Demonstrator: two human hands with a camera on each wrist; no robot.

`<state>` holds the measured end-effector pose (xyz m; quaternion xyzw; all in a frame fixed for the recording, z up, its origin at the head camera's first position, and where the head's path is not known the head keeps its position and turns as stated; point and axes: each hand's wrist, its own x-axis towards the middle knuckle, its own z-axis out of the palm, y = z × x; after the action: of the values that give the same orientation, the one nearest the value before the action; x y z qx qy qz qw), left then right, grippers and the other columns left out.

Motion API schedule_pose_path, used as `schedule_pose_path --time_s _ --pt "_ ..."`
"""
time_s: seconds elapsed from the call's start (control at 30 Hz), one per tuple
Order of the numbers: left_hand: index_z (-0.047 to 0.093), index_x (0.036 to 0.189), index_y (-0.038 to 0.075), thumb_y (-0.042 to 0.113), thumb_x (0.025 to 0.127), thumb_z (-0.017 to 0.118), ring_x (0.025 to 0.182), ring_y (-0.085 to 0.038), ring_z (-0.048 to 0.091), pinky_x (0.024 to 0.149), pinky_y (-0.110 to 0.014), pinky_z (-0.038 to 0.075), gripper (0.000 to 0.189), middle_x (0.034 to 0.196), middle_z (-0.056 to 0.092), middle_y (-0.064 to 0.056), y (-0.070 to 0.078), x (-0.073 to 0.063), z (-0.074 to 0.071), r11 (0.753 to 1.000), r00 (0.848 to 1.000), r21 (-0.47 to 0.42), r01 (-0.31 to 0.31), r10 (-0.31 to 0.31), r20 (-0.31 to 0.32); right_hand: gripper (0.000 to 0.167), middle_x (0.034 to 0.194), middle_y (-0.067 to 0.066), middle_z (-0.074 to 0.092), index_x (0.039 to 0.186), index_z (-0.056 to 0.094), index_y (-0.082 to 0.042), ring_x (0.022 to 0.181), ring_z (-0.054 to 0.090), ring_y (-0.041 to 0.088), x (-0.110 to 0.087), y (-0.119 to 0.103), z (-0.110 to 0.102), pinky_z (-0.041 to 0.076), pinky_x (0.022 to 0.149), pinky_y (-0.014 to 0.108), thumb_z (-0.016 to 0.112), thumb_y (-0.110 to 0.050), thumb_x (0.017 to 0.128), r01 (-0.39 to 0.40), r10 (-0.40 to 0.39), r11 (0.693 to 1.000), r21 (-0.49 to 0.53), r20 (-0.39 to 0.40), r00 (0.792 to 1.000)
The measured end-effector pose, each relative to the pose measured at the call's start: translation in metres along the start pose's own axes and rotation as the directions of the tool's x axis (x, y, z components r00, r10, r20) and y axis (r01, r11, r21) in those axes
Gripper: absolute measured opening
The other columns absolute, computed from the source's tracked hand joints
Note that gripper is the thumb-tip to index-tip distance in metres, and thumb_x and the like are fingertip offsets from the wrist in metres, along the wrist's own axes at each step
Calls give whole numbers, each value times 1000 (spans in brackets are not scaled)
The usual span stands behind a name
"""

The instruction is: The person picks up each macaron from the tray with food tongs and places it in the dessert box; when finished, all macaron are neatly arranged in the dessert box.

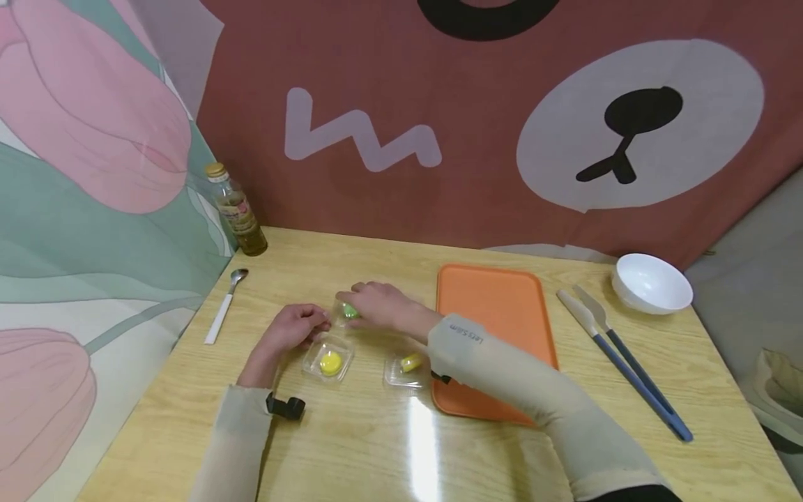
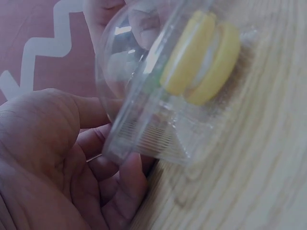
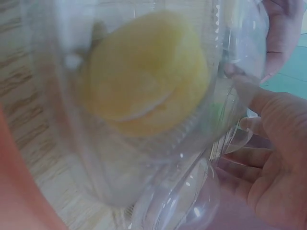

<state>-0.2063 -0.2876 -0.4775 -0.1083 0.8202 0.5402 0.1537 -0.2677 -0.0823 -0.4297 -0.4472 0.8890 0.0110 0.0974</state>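
A green macaron [image 1: 349,312] sits in a clear plastic box [image 1: 339,320] on the table, between the two hands. My left hand [image 1: 296,326] pinches this box's left edge, its fingers curled in the left wrist view. From the other side, my right hand [image 1: 379,304] grips the same box; the right wrist view shows its thumb and fingers around the clear plastic. Closer to me stands a second clear box with a yellow macaron [image 1: 330,362]. A third box, with a yellow macaron [image 1: 410,362] tipped on its side, lies under the right forearm.
An orange tray [image 1: 495,307] lies right of the boxes, partly under the right arm. Farther right are two blue-handled spreading knives [image 1: 633,369] and a white bowl [image 1: 652,284]. At left are a spoon [image 1: 224,307] and an oil bottle [image 1: 240,215] by the wall cloth.
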Motion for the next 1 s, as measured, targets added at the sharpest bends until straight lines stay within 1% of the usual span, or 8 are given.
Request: schedule_pose_path --time_s 0.1,0.2,0.33,0.43,0.57,0.67,0.8,1.0 --pt "67 113 1 22 106 50 71 -14 58 59 -26 46 28 96 70 -7 0 -1 1 1000 1000 -5 -1 1 4 64 144 10 59 152 47 -22 127 61 29 0 -2 0 53 101 43 65 -48 97 0 0 1000 4 -16 1000" --pt "65 115 1 24 105 53 75 -15 60 63 -27 48 27 100 71 -9 1 -1 1 1000 1000 11 -14 13 11 64 143 9 60 151 48 -22 126 61 27 0 -3 1 53 102 42 67 -48 95 -3 3 1000 6 -23 1000" --pt "65 113 -2 22 105 55 75 -14 59 62 -26 47 27 96 71 -10 1 -2 2 998 999 41 -45 44 27 64 142 7 61 149 50 -23 126 62 24 3 -7 1 52 103 39 68 -49 94 -7 7 1000 -21 -10 1000" --pt "65 112 -3 21 105 54 73 -14 57 60 -25 45 27 93 70 -8 2 -2 2 997 998 53 -58 57 31 64 143 6 60 149 51 -23 127 61 24 5 -9 0 52 104 39 70 -48 93 -26 26 1000 -16 17 1000" --pt "66 112 -4 18 105 53 73 -13 56 59 -24 45 26 92 70 -7 3 -2 4 997 999 62 -46 45 12 66 144 6 59 150 50 -23 130 58 24 5 -8 -2 49 107 39 72 -45 92 -55 53 997 48 51 997" --pt "67 113 -3 18 105 52 74 -14 58 60 -25 47 26 94 70 -8 2 -1 6 998 1000 64 -19 19 -3 66 145 6 58 151 47 -24 131 57 24 4 -7 -1 49 108 40 71 -44 93 -63 56 994 88 80 995" --pt "66 114 -3 21 105 54 76 -13 59 63 -25 49 28 97 70 -9 1 -1 7 998 1000 65 -23 23 5 65 141 6 60 151 47 -24 126 60 23 4 -8 1 51 103 38 70 -45 93 -64 57 994 87 86 995" --pt "67 112 -3 23 103 59 74 -13 58 61 -25 47 29 93 71 -8 2 0 8 996 998 70 -55 56 -4 62 128 3 65 143 52 -23 114 64 19 9 -10 -2 55 93 34 73 -46 90 -67 64 997 36 84 994"
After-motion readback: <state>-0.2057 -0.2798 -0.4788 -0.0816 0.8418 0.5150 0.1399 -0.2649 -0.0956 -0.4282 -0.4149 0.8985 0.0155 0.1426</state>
